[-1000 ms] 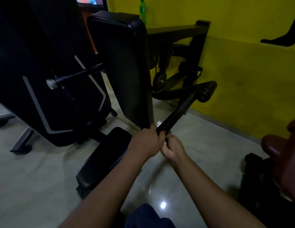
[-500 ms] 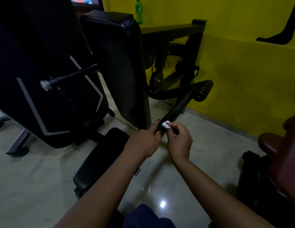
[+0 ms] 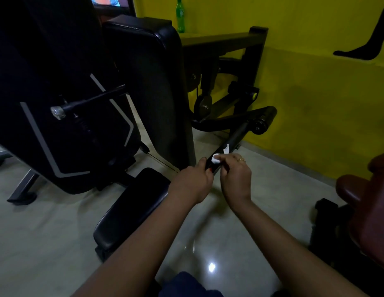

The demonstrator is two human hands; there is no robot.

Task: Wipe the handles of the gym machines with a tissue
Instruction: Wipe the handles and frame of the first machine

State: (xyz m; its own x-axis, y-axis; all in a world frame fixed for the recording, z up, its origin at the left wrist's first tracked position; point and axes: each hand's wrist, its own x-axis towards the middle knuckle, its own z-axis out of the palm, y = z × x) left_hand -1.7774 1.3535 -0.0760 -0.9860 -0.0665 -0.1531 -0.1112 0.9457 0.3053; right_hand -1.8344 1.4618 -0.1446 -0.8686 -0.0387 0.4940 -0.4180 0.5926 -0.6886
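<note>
One head-worn wide-angle camera looks forward and down, close above the handle [image 3: 237, 135]

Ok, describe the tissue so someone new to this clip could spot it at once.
Start at the yellow wall; a black handle slants from it down into the left hand. The tissue sits on that bar, pinched at the right hand fingertips. It is the only white on the black bar.
</note>
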